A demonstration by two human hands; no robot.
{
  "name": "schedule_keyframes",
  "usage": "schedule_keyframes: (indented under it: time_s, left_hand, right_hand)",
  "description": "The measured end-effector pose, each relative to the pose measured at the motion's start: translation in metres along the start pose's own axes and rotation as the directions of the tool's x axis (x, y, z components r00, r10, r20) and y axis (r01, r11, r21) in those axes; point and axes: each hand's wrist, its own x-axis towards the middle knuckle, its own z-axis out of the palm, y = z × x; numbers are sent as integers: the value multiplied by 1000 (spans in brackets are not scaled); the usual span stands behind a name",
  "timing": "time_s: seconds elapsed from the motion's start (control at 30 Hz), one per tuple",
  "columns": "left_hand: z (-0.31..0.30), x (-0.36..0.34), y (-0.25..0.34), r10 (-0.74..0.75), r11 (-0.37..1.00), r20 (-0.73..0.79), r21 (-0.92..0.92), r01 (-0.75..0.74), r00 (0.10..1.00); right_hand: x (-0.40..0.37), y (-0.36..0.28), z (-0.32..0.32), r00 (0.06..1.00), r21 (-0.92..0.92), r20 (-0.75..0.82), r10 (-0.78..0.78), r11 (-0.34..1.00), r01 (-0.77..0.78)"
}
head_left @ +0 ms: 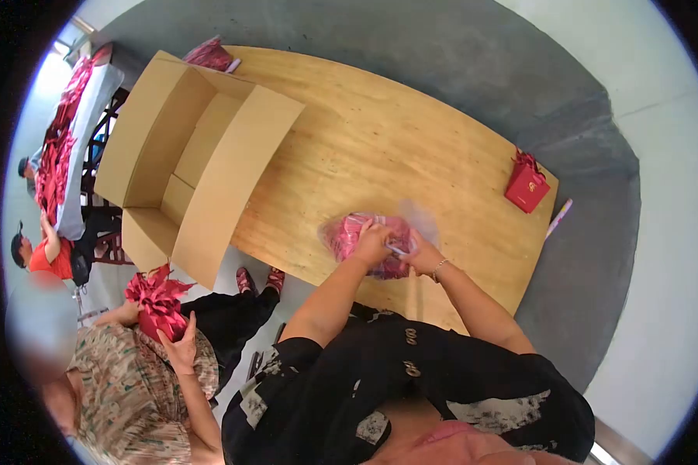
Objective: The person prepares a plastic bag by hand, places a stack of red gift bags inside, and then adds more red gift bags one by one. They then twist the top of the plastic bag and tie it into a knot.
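A clear plastic bag (341, 232) with pinkish-red contents lies near the front edge of the wooden table. My left hand (374, 244) is closed at the top of it, fingers bent over the plastic. Close beside it, my right hand (423, 254), with a bracelet at the wrist, pinches the bag's gathered clear end. Between the two hands is a pale whitish strip (399, 249), too small to make out. What exactly is inside the bag cannot be told.
A large open cardboard box (233, 167) stands on the table's left part. Behind it is another red bundle (209, 54). A small red gift bag (526, 186) sits at the right end. A co-worker (143, 380) on the left holds red ribboned items (161, 306). Further people work beyond.
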Motion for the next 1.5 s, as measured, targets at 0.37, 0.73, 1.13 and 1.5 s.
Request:
schedule_keyframes:
  time_s: [0.37,0.73,1.13,1.5]
  left_hand:
    - [20,-10,-1,167,981,-202,-68,-184,965]
    - [12,-15,30,-182,591,44,-794,145,982]
    - [4,-57,31,262,961,-268,161,-225,927]
    - [16,-85,-4,95,965,-124,-232,-122,988]
  right_hand:
    - [25,59,-7,932,-722,-235,-278,692,24]
    - [-15,37,-2,905,944,258,-339,288,-162]
    - [-43,-40,9,991,123,128,-26,992,11]
    - [-125,-42,9,766,876,434,-474,419,-238]
